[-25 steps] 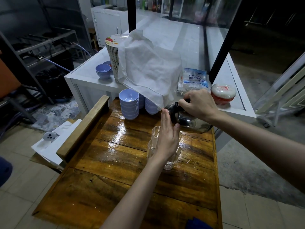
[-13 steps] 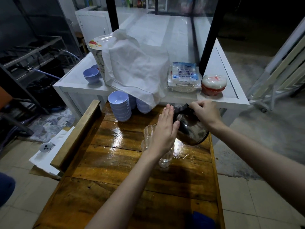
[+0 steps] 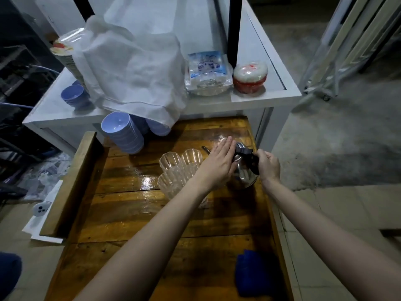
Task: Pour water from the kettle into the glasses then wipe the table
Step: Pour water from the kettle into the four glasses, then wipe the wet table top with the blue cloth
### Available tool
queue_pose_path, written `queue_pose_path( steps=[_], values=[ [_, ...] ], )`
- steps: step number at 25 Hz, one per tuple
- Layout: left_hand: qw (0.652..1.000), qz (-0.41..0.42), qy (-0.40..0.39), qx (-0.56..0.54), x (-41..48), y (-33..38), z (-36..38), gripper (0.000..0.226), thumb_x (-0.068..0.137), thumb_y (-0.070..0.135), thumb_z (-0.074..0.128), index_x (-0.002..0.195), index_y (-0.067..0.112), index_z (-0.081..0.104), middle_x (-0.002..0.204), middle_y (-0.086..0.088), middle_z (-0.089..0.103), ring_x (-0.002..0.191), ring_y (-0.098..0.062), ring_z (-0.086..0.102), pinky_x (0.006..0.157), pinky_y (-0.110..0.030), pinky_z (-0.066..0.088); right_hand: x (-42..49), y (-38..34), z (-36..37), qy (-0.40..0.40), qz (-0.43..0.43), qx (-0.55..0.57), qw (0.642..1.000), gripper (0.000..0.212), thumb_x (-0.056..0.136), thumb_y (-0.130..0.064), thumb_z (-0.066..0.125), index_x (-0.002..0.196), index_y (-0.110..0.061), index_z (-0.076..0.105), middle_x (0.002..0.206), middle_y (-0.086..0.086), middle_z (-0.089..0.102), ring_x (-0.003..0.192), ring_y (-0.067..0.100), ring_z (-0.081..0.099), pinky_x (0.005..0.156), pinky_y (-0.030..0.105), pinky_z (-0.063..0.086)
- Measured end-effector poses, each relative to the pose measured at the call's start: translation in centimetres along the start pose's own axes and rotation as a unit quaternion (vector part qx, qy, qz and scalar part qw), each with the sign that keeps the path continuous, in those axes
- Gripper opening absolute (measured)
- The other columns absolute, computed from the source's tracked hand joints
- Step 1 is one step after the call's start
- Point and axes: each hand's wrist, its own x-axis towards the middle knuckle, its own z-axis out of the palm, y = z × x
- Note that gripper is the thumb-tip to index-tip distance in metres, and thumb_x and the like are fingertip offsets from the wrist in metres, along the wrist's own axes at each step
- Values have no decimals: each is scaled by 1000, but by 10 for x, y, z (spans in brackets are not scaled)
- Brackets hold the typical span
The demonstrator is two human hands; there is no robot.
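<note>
A shiny steel kettle (image 3: pixel 244 177) with a black handle stands on the wet wooden table (image 3: pixel 134 213) near its right edge. My right hand (image 3: pixel 268 165) grips the black handle. My left hand (image 3: pixel 218 167) lies flat, fingers straight, against the kettle's left side and lid. Three clear ribbed glasses (image 3: pixel 173 170) stand clustered just left of the kettle, partly behind my left wrist. A folded blue cloth (image 3: pixel 249 272) lies on the table's near right corner.
Stacks of blue bowls (image 3: pixel 123 133) stand at the table's far left. Behind is a white counter (image 3: pixel 249 101) with a white cloth over plates (image 3: pixel 134 68), a plastic packet (image 3: pixel 207 72) and a red-and-white container (image 3: pixel 250 78). A wooden rail (image 3: pixel 69 183) borders the table's left side.
The kettle has come down from its tilted, lifted position and now rests on the table. The view has dropped and more glasses show. My left hand moved from the glass to the kettle.
</note>
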Motion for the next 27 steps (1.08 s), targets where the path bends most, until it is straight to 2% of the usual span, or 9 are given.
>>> queue_pose_path(
  steps=[4, 8, 12, 16, 18, 20, 22, 24, 27],
  values=[
    [999, 11, -33, 19, 4, 3, 23, 63, 103, 39, 23, 151, 10, -6, 160, -9, -12, 147, -20, -11, 121, -35, -3, 0, 32, -2, 7, 44, 45, 998, 25, 82, -32, 54, 63, -22, 67, 65, -1, 65, 68, 21, 62, 66, 35, 51],
    [999, 9, -27, 20, 9, 6, 40, 65, 103, 40, 24, 152, 9, -6, 160, -9, -12, 147, -20, -14, 121, -35, -4, 0, 45, -2, 10, 44, 62, 997, 29, 90, -21, 50, 64, -19, 62, 66, 1, 61, 67, 17, 57, 66, 35, 47],
    [999, 0, -2, 37, 11, 10, 52, 66, 103, 40, 24, 152, 8, -5, 160, -10, -10, 147, -21, -14, 121, -36, -3, 4, 56, 0, -7, 21, 50, 998, 30, 89, -30, 44, 67, -18, 61, 72, 4, 62, 74, 22, 59, 67, 36, 46],
    [999, 4, 15, 52, 14, 18, 60, 64, 103, 40, 25, 152, 9, -2, 161, -10, -7, 148, -21, -11, 121, -36, -2, 9, 74, -3, -13, 5, -14, 1000, 33, 94, -35, 37, 71, -22, 57, 78, 2, 59, 83, 26, 56, 71, 34, 40],
    [998, 8, 19, 66, 16, 18, 60, 64, 103, 39, 25, 152, 8, -1, 161, -10, -5, 148, -21, -10, 121, -35, -4, 11, 76, -9, -23, -50, -121, 991, 36, 91, -40, 32, 77, -23, 61, 84, 0, 58, 91, 26, 52, 80, 37, 33],
    [997, 14, 22, 69, 15, 16, 59, 62, 103, 38, 25, 152, 8, 0, 161, -11, -4, 148, -21, -9, 121, -35, -3, 12, 78, -17, -22, -104, -231, 967, 42, 94, -40, 34, 95, -15, 67, 98, 5, 61, 101, 26, 48, 87, 37, 29],
    [998, 32, 43, 39, 2, 19, 60, 61, 103, 35, 28, 152, 9, 3, 161, -10, -2, 148, -20, -7, 122, -37, 1, -1, 82, -32, 13, -121, -263, 957, 42, 97, -42, 38, 107, -10, 64, 110, 11, 60, 109, 29, 48, 90, 35, 29],
    [995, 60, 78, -18, -27, 23, 65, 59, 101, 27, 36, 152, 10, 11, 161, -10, 5, 149, -19, -2, 122, -35, 3, -30, 100, -46, 37, -158, -257, 953, 46, 96, -45, 36, 111, -8, 60, 113, 12, 58, 110, 28, 48, 88, 28, 25],
    [989, 56, 107, -80, -95, 19, 95, 55, 97, 18, 45, 148, 10, 28, 158, -8, 21, 148, -17, 11, 121, -35, 14, -91, 141, -67, -57, -213, -291, 931, 48, 95, -48, 34, 113, -11, 59, 119, 9, 57, 112, 23, 49, 91, 22, 23]
  ],
)
